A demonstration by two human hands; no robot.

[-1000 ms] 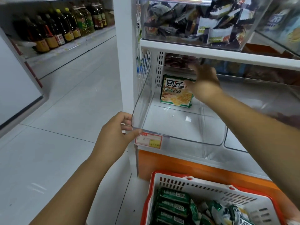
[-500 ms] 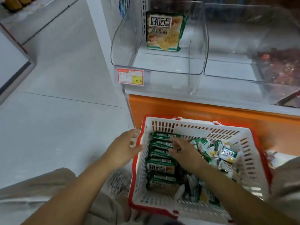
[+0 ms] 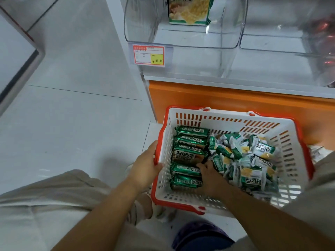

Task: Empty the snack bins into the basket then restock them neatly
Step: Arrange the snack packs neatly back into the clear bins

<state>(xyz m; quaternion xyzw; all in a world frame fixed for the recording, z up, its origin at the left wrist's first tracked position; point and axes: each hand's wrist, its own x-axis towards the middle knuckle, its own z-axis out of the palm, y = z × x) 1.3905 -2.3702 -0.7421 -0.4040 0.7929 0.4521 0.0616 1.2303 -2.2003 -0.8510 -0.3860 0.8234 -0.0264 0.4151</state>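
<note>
A white basket with a red rim (image 3: 286, 142) stands on the floor below the shelf. In its left half lie several long green snack packs (image 3: 188, 156) in a row; a heap of small green-and-white packets (image 3: 244, 160) fills the right half. My left hand (image 3: 145, 165) grips the basket's left rim, thumb inside. My right hand (image 3: 210, 176) is down in the basket, fingers curled at the right ends of the long green packs. Above, a clear plastic bin (image 3: 141, 28) holds one green snack bag (image 3: 189, 10) standing at its back.
A price tag (image 3: 149, 54) hangs on the bin's front. A second clear bin (image 3: 272, 46) sits to the right, with red-wrapped items (image 3: 326, 33) beyond. The orange shelf base (image 3: 226, 104) is behind the basket. Grey floor tiles (image 3: 72, 105) spread left. My knees and a purple shoe (image 3: 201, 234) are below.
My right hand left the bag in the bin and came down into the basket. My left hand dropped from the bin's corner to the basket's rim. The view tilted down.
</note>
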